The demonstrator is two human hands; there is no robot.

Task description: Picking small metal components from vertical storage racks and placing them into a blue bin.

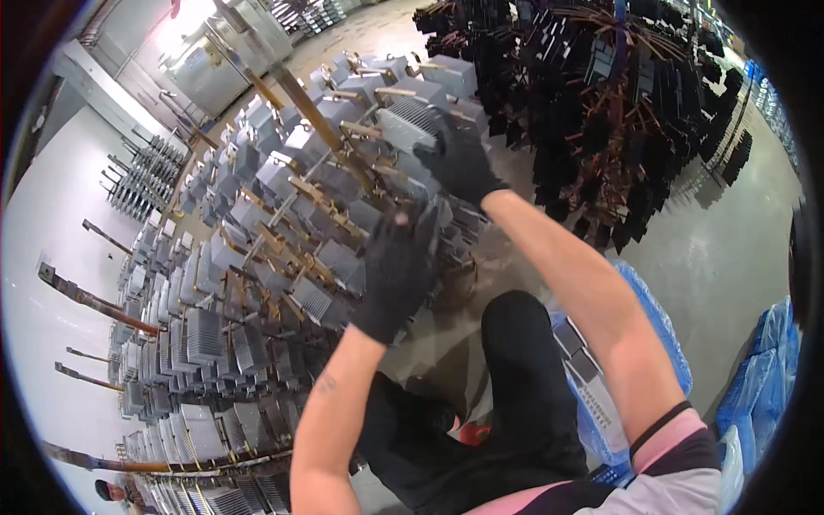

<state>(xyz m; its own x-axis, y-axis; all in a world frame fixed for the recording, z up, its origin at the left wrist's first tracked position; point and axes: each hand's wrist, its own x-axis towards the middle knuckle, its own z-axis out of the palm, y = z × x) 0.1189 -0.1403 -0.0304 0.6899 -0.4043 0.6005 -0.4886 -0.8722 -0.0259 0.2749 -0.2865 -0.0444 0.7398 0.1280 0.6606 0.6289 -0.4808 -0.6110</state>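
While the black-gloved right hand (463, 160) meets the right edge of a silver-grey finned metal block (407, 124), its fingertips blur into dark shadow, so I cannot tell whether that grip is closed on it. The block sits at the upper middle of the view, among many similar grey finned metal blocks (204, 336). Lower and nearer the body, the black-gloved left hand (390, 275) hides the blocks behind it; its grip cannot be read either (a small uncovered spot shows near its top). A slanting brown metal bar (319, 120) runs down toward that hand. To the right, hanging black flat plates (618, 94) merge into one dark mass. The right forearm partly covers a blue plastic-wrapped bundle (665, 330).
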